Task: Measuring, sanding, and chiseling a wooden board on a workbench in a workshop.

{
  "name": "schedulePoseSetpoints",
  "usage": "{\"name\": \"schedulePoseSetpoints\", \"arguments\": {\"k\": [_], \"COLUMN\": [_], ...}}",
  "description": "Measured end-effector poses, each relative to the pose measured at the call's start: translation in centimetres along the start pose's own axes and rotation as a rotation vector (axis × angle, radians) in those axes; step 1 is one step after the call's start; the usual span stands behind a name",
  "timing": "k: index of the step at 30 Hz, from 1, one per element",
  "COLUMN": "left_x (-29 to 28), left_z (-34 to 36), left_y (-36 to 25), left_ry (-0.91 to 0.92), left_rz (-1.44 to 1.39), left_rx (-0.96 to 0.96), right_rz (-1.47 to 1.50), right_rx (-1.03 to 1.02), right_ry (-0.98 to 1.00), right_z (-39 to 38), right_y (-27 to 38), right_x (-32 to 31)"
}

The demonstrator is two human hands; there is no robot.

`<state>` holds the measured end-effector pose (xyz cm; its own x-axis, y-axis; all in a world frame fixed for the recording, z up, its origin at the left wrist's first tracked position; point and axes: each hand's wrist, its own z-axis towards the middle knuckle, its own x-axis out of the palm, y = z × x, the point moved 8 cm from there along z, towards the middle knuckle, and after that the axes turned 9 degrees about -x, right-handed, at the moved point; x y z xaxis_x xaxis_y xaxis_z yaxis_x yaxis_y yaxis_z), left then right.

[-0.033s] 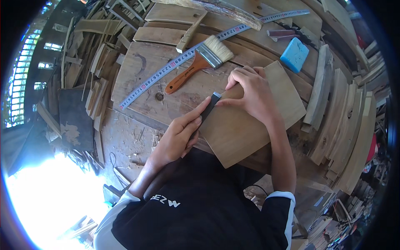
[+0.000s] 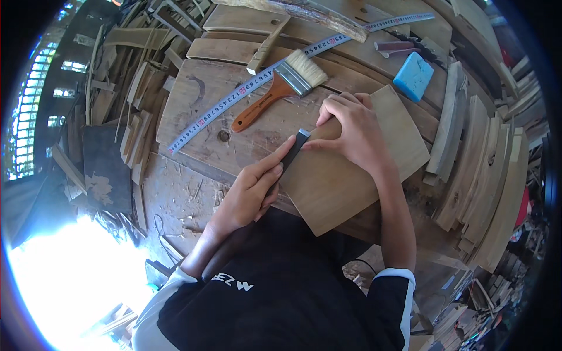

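A thin square wooden board (image 2: 345,187) lies at an angle on the worn wooden bench (image 2: 181,117), near its front edge. My left hand (image 2: 253,188) is closed on a dark, narrow bar-shaped tool (image 2: 294,150) with a pale tip, held along the board's left edge. My right hand (image 2: 351,131) grips the upper left part of the board, fingers curled over its far edge and thumb beside the dark tool's tip. Just beyond them lie a wide brush (image 2: 263,105) with an orange wooden handle and a long metal ruler (image 2: 211,111).
A blue block (image 2: 413,76), pink cylindrical pieces (image 2: 392,48), a small wooden stick (image 2: 263,52) and a rough plank (image 2: 316,14) lie farther back. Wooden strips are stacked right (image 2: 474,175) and left (image 2: 137,117). Bright light floods the lower left.
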<state>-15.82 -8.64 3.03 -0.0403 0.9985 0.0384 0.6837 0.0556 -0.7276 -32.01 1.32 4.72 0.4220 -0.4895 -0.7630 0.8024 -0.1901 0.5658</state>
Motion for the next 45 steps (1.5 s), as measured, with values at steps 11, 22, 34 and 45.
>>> {"name": "schedulePoseSetpoints", "arguments": {"k": [11, 22, 34, 45], "left_x": [1.5, 0.8, 0.8, -0.2], "left_z": [-0.3, -0.4, -0.8, -0.8], "left_y": [0.1, 0.2, -0.1, -1.2], "left_ry": [0.064, 0.034, 0.035, -0.055], "left_rz": [0.074, -0.002, 0.095, 0.035], "left_rx": [-0.034, -0.020, -0.022, 0.046], "right_rz": [0.085, 0.059, 0.443, 0.764], "right_rx": [-0.066, -0.040, 0.199, 0.155], "right_ry": [0.098, 0.097, -0.613, -0.758], "right_z": [-0.3, 0.0, -1.2, -1.4], "right_y": [-0.3, -0.7, -5.1, -6.6], "right_x": [-0.5, 0.2, -3.4, -3.8]}}
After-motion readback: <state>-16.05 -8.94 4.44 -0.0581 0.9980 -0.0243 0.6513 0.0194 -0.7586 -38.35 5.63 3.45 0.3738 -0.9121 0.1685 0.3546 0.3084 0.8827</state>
